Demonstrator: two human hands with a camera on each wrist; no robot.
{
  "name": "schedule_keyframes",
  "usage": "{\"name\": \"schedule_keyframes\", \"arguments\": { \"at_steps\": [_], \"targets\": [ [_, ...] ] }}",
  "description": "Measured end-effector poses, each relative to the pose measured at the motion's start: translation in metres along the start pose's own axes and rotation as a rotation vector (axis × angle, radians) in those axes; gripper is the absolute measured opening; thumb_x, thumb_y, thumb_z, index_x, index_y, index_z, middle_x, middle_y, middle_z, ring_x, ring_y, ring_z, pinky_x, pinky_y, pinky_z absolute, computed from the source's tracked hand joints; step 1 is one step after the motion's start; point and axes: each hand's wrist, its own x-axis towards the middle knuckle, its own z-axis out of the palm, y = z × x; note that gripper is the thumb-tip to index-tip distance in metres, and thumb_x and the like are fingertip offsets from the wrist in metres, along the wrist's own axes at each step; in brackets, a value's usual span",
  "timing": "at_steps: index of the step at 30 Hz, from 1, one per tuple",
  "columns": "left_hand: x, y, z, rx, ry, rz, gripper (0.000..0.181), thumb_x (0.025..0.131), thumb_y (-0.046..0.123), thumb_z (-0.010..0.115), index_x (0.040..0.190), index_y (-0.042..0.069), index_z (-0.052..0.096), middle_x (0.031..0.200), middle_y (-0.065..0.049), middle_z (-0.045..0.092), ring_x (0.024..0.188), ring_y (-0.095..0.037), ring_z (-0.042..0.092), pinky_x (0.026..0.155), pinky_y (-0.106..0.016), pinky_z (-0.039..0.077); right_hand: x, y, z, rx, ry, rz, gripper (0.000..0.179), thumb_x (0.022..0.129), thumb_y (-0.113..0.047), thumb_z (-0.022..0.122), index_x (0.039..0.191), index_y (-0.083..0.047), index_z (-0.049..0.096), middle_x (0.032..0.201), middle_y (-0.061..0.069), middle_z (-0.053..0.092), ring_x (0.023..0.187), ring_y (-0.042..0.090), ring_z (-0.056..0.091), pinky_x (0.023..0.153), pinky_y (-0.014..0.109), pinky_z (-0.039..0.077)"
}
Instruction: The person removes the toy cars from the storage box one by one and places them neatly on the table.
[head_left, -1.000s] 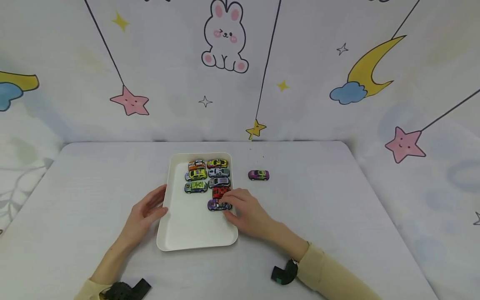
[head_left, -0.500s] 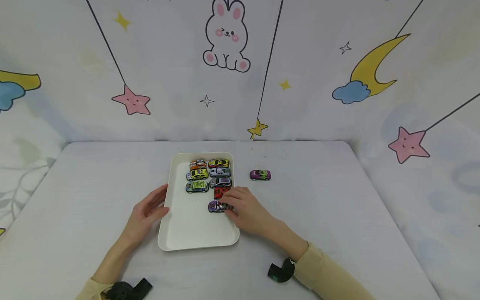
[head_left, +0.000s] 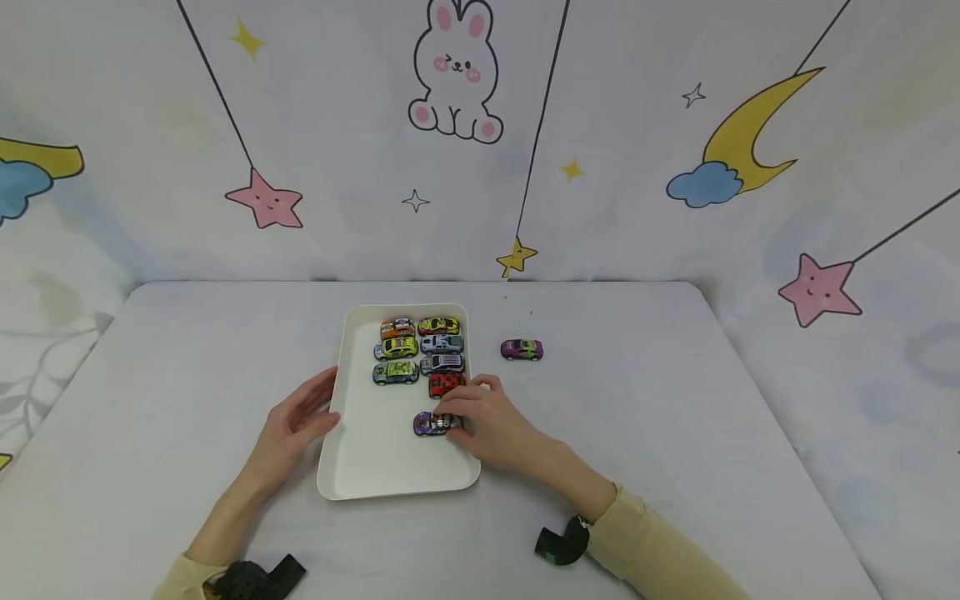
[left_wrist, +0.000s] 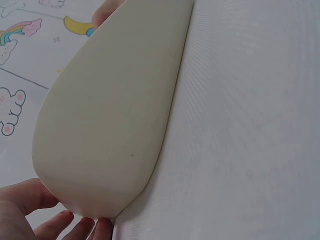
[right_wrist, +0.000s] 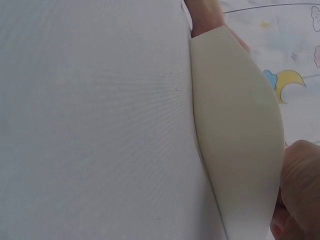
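My right hand (head_left: 491, 421) reaches over the right wall of a white tray (head_left: 393, 475), pinching a purple toy car (head_left: 426, 424) by its right end. The fingers cover part of that car. Just behind it sits a red toy car (head_left: 444, 384), partly hidden by the hand. My left hand (head_left: 291, 425) rests against the tray's left side, thumb and fingertips touching the wall. In the left wrist view, fingers (left_wrist: 52, 226) meet the tray's outer wall. The right wrist view shows the right hand (right_wrist: 302, 187) beyond the tray wall, its car hidden.
Behind the red car, several toy cars stand in two columns in the tray, among them a green one (head_left: 395, 372) and a silver one (head_left: 442, 363). A purple-and-green toy car (head_left: 522, 350) lies on the white table (head_left: 637, 392), right of the tray.
My right hand has drawn the purple car toward the tray's front, opening a gap between it and the red car. The left hand stays at the tray's side.
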Motion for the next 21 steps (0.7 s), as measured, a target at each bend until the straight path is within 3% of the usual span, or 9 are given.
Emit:
{"name": "schedule_keyframes", "arguments": {
  "at_steps": [12,21],
  "targets": [
    [0.001,-0.001,0.0,-0.007,-0.001,0.001,0.058,0.096,-0.002,0.06,0.149,-0.006,0.037,0.15,-0.034,0.039,0.132,0.001,0.049,0.1,-0.012,0.047,-0.001,0.002,0.004,0.037,0.015,-0.031,0.027,0.081,-0.007,0.082,0.107,-0.011,0.077,0.108,0.001,0.073,0.107,0.016,0.064,0.11,0.038,0.042],
    [0.0,-0.001,-0.001,-0.01,0.0,0.002,0.058,0.096,-0.002,0.061,0.149,-0.006,0.038,0.149,-0.035,0.039,0.132,0.001,0.049,0.1,-0.012,0.048,-0.008,0.003,0.011,0.128,0.174,-0.1,0.029,0.084,-0.009,0.081,0.113,-0.009,0.075,0.114,0.002,0.072,0.111,0.018,0.063,0.1,0.028,0.052]
  ]
}}
